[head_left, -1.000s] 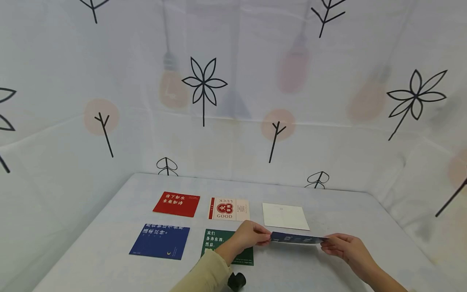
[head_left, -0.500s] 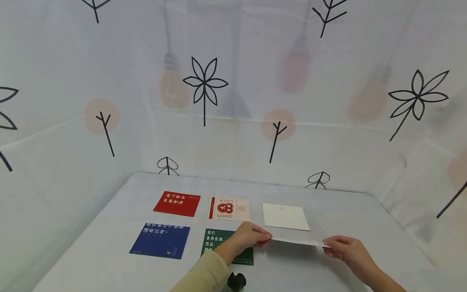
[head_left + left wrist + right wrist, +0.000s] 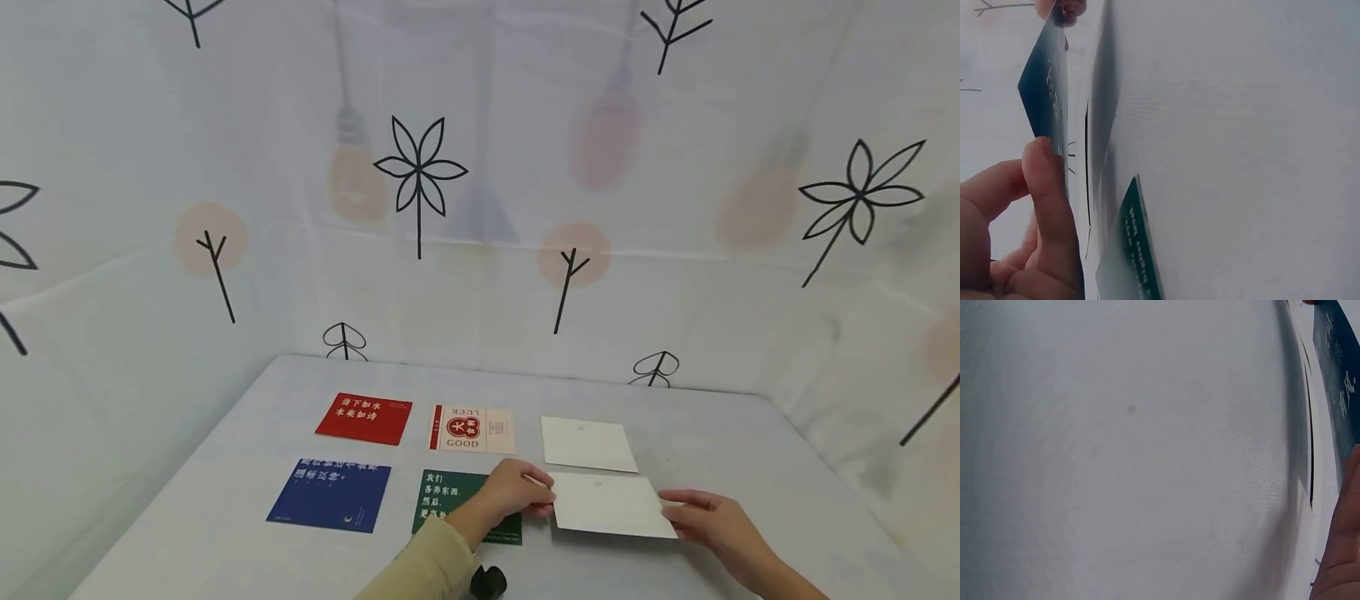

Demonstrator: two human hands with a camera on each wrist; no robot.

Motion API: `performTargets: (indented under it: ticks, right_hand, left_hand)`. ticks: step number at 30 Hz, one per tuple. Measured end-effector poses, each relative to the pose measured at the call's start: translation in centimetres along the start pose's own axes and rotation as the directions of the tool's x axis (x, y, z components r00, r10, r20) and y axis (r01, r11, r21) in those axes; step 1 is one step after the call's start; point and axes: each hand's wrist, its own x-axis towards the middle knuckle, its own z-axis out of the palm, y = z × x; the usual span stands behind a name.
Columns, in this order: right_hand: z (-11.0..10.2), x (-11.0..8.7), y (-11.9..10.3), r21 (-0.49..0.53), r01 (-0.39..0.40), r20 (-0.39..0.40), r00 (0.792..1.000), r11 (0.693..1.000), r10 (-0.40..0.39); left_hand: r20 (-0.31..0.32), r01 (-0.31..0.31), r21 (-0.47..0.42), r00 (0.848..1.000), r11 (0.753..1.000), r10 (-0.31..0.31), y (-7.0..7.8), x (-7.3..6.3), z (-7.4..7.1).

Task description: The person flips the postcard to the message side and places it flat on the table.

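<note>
Between my two hands a card [image 3: 613, 506] is held just above the table, its blank white face up in the head view. The wrist views show its other face, dark blue with pale writing, turned toward the table. My left hand [image 3: 513, 492] pinches the card's left edge; my right hand [image 3: 708, 521] pinches the right edge. Under my left hand and forearm lies a green card [image 3: 442, 492], partly covered. Just beyond the held card a white card [image 3: 588, 444] lies flat.
Farther left on the white table [image 3: 247, 450] lie a red card [image 3: 365, 419], a cream card with red print [image 3: 472, 430] and a blue card [image 3: 330, 496]. A small black object [image 3: 489, 582] sits by my left sleeve. A patterned cloth [image 3: 480, 300] hangs behind.
The held card has turned over: its blue printed face showed first, then it was edge-on, and now the white face is up. Both hands have stayed on its edges; the other cards have not moved.
</note>
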Motion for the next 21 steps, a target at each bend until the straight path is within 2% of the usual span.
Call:
performTargets:
  ticks: [4, 10, 14, 19, 21]
  right_hand:
    - [-0.1, 0.0, 0.4, -0.017, 0.027, 0.065, 0.998, 0.999, -0.026]
    - [0.0, 0.0, 0.7, -0.021, 0.053, 0.118, 0.992, 0.998, -0.05]
    - [0.3, 0.1, 0.8, -0.052, 0.052, 0.099, 0.994, 0.997, -0.047]
    - [0.9, 0.3, 0.8, -0.104, 0.003, 0.02, 1.0, 0.995, -0.001]
    - [1.0, 0.3, 0.8, -0.123, -0.001, 0.016, 1.0, 0.992, 0.003]
  left_hand:
    - [-0.005, 0.017, 0.039, 1.0, 0.999, -0.016, 0.0, 0.0, 0.0]
    - [-0.021, 0.036, 0.072, 0.999, 0.997, -0.034, 0.1, -0.3, 0.2]
    - [-0.024, 0.028, 0.105, 0.999, 0.994, -0.026, 0.0, -0.3, 0.3]
    - [0.007, 0.004, 0.08, 1.0, 0.997, -0.004, -0.3, -0.1, 0.4]
    - [0.014, -0.007, 0.075, 1.0, 0.997, 0.006, -0.4, 0.0, 0.5]
